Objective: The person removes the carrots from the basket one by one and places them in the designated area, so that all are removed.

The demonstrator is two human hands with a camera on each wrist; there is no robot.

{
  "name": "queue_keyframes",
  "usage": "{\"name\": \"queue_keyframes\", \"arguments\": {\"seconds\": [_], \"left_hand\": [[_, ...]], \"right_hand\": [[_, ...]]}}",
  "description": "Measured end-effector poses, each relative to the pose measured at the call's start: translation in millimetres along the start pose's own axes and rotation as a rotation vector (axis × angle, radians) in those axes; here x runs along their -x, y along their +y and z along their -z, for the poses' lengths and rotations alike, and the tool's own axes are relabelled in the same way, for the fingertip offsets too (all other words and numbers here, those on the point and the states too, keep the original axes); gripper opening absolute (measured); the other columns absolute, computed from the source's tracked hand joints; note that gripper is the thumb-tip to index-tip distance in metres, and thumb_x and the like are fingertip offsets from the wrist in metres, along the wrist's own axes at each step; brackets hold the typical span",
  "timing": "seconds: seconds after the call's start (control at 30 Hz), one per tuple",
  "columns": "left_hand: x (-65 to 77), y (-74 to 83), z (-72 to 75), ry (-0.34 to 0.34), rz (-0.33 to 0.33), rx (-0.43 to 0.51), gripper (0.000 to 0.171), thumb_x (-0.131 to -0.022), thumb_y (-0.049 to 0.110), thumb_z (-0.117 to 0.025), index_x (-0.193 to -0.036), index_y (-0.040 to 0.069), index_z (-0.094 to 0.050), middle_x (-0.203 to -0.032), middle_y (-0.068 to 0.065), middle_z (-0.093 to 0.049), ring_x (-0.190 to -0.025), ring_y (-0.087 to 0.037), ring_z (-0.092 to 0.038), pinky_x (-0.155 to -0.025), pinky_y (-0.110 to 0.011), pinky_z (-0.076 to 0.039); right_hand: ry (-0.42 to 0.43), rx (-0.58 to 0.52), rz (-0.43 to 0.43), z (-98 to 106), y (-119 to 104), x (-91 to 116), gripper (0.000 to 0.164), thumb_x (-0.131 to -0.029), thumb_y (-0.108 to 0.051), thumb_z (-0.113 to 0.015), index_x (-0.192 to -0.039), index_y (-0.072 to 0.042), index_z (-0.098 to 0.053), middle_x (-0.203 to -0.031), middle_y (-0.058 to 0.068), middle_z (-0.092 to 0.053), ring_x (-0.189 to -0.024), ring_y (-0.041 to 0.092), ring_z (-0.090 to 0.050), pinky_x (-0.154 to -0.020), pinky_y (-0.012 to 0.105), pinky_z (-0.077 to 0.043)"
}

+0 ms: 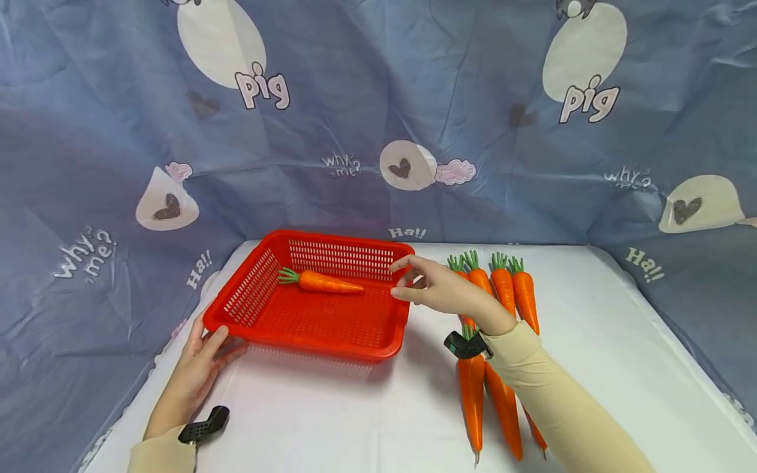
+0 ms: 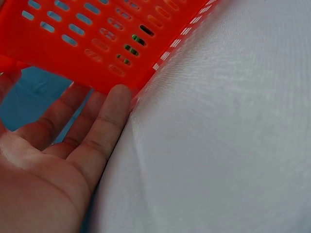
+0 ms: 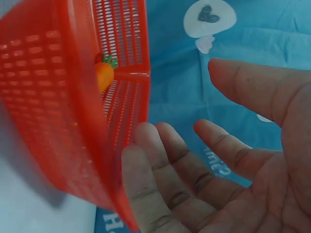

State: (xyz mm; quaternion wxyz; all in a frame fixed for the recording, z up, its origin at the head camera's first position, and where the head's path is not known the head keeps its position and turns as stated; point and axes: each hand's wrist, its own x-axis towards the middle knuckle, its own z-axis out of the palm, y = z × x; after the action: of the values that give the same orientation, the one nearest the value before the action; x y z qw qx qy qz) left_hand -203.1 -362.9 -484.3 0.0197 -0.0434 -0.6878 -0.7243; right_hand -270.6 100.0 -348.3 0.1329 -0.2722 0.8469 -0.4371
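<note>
A red plastic basket [image 1: 319, 338] with slotted walls stands on the white table, and one carrot [image 1: 325, 283] with green stems lies inside it. At its front left corner is my left hand [image 1: 195, 368], the thumb by the rim. In the left wrist view the fairly straight fingers [image 2: 104, 121] touch the basket's outer wall low down. My right hand [image 1: 440, 287] is over the basket's right rim, fingers apart and loosely bent, with nothing between them. Beneath the right forearm lie several more carrots [image 1: 524, 295], partly hidden by the arm.
A white cloth [image 1: 597, 328] covers the table. Behind and at both sides hangs a blue printed sheet [image 1: 331, 197]. Dark wrist cameras [image 1: 206, 424] sit on both wrists, the right one over the carrots.
</note>
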Motion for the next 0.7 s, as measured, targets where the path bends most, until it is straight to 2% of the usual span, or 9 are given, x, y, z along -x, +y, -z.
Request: {"name": "queue_keyframes", "arguments": {"seconds": [0.1,0.3,0.5,0.7], "left_hand": [[2.7,-2.8,0.5,0.002,0.008,-0.002,0.058,-0.116,0.02,-0.046,-0.167,0.03,-0.019,-0.144,0.01,-0.049,-0.111,-0.004,-0.07,-0.092,-0.023,-0.063],[6.1,-5.3,6.2,0.002,-0.003,0.005,0.056,-0.116,0.019,-0.045,-0.166,0.03,-0.021,-0.144,0.009,-0.049,-0.11,-0.005,-0.071,-0.091,-0.024,-0.064],[7.5,-3.1,8.0,0.007,-0.008,0.016,0.057,-0.116,0.018,-0.046,-0.166,0.032,-0.022,-0.142,0.012,-0.052,-0.11,-0.004,-0.071,-0.091,-0.024,-0.064],[3.7,-1.1,2.3,-0.012,-0.026,0.024,0.057,-0.116,0.017,-0.045,-0.167,0.03,-0.022,-0.144,0.009,-0.053,-0.112,-0.006,-0.071,-0.093,-0.025,-0.063]], "right_hand": [[-0.022,0.026,-0.005,-5.4,-2.4,-19.3,0.047,-0.103,-0.027,-0.074,-0.143,-0.009,-0.056,-0.116,0.011,-0.068,-0.096,0.03,-0.073,-0.085,0.031,-0.057],[-0.022,0.011,-0.012,-22.4,-5.1,-61.0,0.046,-0.1,-0.027,-0.076,-0.139,-0.008,-0.059,-0.112,0.008,-0.069,-0.096,0.02,-0.069,-0.083,0.028,-0.053],[-0.045,-0.002,-0.047,-45.9,-9.6,-93.0,0.05,-0.1,-0.025,-0.076,-0.142,-0.006,-0.058,-0.111,0.01,-0.067,-0.102,0.023,-0.062,-0.083,0.025,-0.05],[-0.051,-0.066,-0.103,-47.0,-9.6,-117.5,0.054,-0.099,-0.023,-0.078,-0.145,-0.004,-0.057,-0.11,0.009,-0.066,-0.099,0.026,-0.062,-0.08,0.025,-0.049]]}}
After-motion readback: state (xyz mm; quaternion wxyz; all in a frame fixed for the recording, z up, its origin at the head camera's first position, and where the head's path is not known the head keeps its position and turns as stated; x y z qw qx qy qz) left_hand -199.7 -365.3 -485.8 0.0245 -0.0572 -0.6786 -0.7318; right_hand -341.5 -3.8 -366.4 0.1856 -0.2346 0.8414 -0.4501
